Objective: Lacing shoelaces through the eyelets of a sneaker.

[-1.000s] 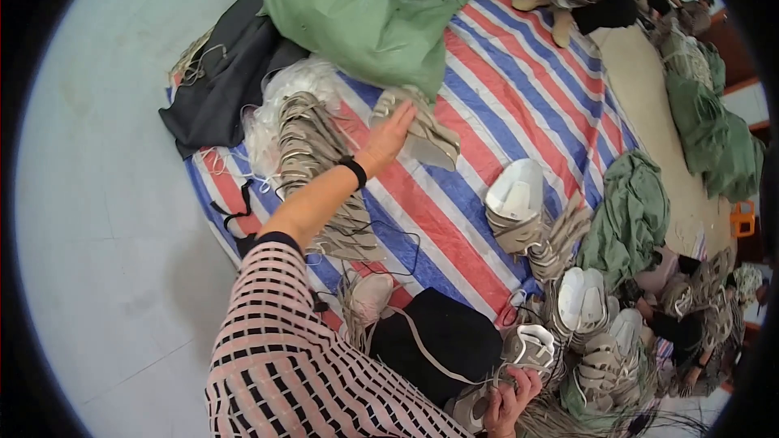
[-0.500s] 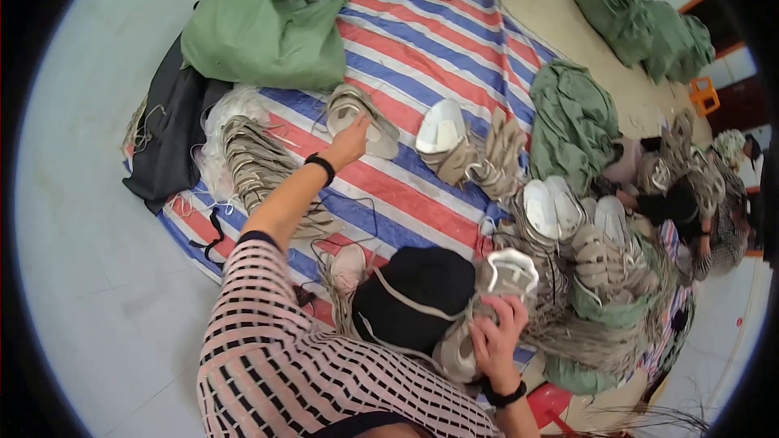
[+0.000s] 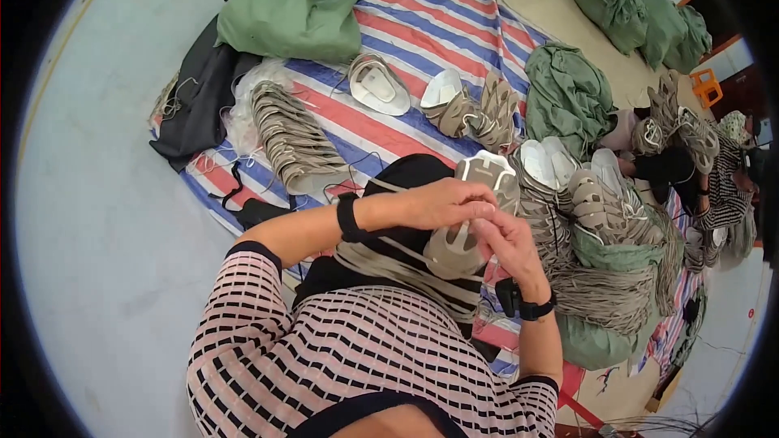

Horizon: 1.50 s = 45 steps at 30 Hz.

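Note:
A beige-and-grey shoe upper [image 3: 454, 258] with a white-edged opening lies across my black-clad knee. Above its middle, my left hand [image 3: 454, 204] and my right hand [image 3: 511, 248] meet with fingertips pinched together. Whatever they pinch is too small or hidden to make out. Long flat beige laces [image 3: 385, 264] drape over my thigh under the shoe upper. Ahead on the striped sheet rests a single beige shoe piece [image 3: 379, 85] with a pale insole.
A row of nested shoe uppers [image 3: 296, 134] lies left on the striped sheet [image 3: 389, 134]. Right are stacked uppers [image 3: 604, 203], a lace bundle [image 3: 600, 296] and green cloth [image 3: 568, 97]. A green sack [image 3: 296, 12] stands far left. Another person [image 3: 682, 178] works at far right.
My left hand has let go of the shoe piece on the sheet and come back to my lap. It now meets my right hand over the shoe upper. The view has shifted slightly.

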Each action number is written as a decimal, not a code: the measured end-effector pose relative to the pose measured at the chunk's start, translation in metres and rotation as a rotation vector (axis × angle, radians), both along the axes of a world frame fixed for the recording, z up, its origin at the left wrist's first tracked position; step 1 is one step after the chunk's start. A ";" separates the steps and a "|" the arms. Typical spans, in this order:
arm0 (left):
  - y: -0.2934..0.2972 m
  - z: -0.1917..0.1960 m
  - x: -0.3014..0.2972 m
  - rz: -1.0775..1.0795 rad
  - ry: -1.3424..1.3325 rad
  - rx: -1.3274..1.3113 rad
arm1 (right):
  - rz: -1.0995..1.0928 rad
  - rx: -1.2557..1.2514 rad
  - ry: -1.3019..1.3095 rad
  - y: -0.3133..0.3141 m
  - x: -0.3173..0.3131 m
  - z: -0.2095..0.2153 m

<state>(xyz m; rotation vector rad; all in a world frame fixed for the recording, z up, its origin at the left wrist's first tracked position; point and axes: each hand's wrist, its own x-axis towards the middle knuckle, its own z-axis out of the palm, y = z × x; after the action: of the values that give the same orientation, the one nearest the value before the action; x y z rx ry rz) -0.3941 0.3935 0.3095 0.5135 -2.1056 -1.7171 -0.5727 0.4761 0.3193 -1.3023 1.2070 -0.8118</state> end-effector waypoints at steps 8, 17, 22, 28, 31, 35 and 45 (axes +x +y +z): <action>-0.027 0.061 0.076 0.173 -0.127 0.211 | -0.181 0.112 -0.107 0.054 -0.075 0.049; -0.076 0.073 0.216 0.333 -0.146 0.321 | -0.772 -0.073 -0.085 0.134 -0.248 0.053; -0.084 0.048 0.250 0.489 -0.278 0.286 | -1.163 -0.049 0.333 0.189 -0.355 0.084; -0.084 0.011 0.200 0.200 -0.665 -0.523 | -0.137 0.385 1.626 0.088 -0.306 0.017; -0.071 -0.032 0.116 0.307 -0.501 -0.455 | -0.325 -0.028 1.022 -0.013 -0.190 -0.004; -0.043 -0.048 -0.026 0.119 -0.665 -0.472 | -0.159 -0.479 0.598 -0.099 -0.173 -0.148; -0.022 -0.073 -0.047 0.318 -0.569 -0.564 | -0.521 0.275 -0.446 -0.076 -0.055 -0.139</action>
<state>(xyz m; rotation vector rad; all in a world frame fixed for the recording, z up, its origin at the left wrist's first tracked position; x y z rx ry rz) -0.4406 0.3714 0.2365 1.1714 -2.5596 -0.7968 -0.6273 0.3998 0.1800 -0.5386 1.2469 -1.1847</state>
